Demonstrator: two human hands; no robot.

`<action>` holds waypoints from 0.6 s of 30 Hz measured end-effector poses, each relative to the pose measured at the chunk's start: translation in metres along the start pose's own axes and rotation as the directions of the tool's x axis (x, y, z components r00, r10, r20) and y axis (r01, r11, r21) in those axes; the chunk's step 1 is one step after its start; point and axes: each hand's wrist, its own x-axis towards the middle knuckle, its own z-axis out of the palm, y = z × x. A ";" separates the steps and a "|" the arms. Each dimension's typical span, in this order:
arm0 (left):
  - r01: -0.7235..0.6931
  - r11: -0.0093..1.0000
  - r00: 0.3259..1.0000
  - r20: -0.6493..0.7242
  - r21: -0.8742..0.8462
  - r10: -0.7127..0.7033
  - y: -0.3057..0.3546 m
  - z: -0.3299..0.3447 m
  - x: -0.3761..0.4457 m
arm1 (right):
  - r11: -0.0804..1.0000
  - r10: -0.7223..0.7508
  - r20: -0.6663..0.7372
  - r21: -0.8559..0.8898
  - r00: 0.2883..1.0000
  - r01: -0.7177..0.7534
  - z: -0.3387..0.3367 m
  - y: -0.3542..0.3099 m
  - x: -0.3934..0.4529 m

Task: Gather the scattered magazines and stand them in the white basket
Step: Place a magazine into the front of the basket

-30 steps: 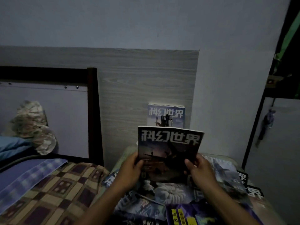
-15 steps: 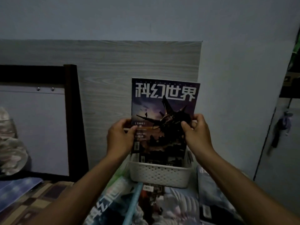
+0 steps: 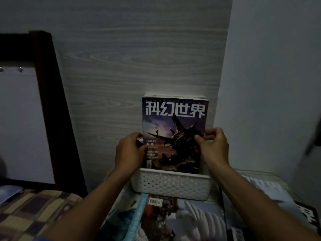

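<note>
Mag w/ dark spaceship cover (image 3: pixel 173 133) stands upright in white perforated basket (image 3: pixel 171 186), bottom edge inside the rim, cover facing the camera. More mags behind it (image 3: pixel 175 97), only top edges showing, back against the wood-grain panel (image 3: pixel 139 58).

Left hand (image 3: pixel 129 152) grips the mag's left edge, fingers curled round it, thumb on the cover. Right hand (image 3: pixel 214 147) pinches the right edge, thumb on the front and fingers (image 3: pixel 212 132) bent behind. Both hands sit just above the basket rim.

Basket is at the back of the surface, touching or nearly touching the panel; can't tell which. In front of it, scattered mags lie flat: one w/ white feathery art (image 3: pixel 199 218), one w/ a light blue spine (image 3: pixel 137 216) left of that, one w/ a barcode (image 3: pixel 155 201) just beside the basket front, one pale cover at right (image 3: pixel 265 193). Dim light, titles mostly unreadable.

Left side: bed w/ checked blanket (image 3: pixel 29 211), dark wooden bed frame post (image 3: pixel 52 87).
</note>
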 end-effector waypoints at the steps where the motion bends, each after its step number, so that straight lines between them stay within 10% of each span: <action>1: 0.007 1.000 1.000 0.020 -0.003 -0.007 0.000 0.000 0.000 | 1.000 0.013 -0.006 -0.003 1.000 -0.013 0.000 0.001 0.001; 9: 0.009 0.999 0.947 0.323 -0.035 0.002 0.001 -0.002 0.003 | 0.972 -0.039 0.254 -0.216 0.966 0.096 0.001 0.006 0.000; 18: 0.121 0.975 0.978 0.192 -0.185 -0.085 0.010 -0.006 -0.011 | 0.992 0.123 0.149 0.009 0.981 -0.126 -0.001 0.005 0.005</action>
